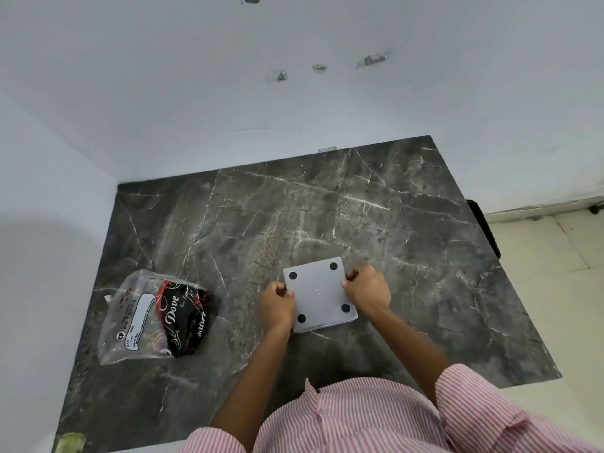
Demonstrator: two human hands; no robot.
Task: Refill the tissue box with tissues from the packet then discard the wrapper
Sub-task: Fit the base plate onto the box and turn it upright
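On the dark veined marble table (408, 223), the grey tissue box (318, 294) lies underside up, four black round feet showing. The left hand (277, 304) and right hand (367, 289) grip its opposite edges, fingers curled. Left of the box sits the clear crinkled tissue packet (153, 317). Behind the box rises a white wall (294, 76).

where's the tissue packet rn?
Head view: the tissue packet lies flat on the dark marble table, near its left edge, apart from the upturned tissue box held by both hands.
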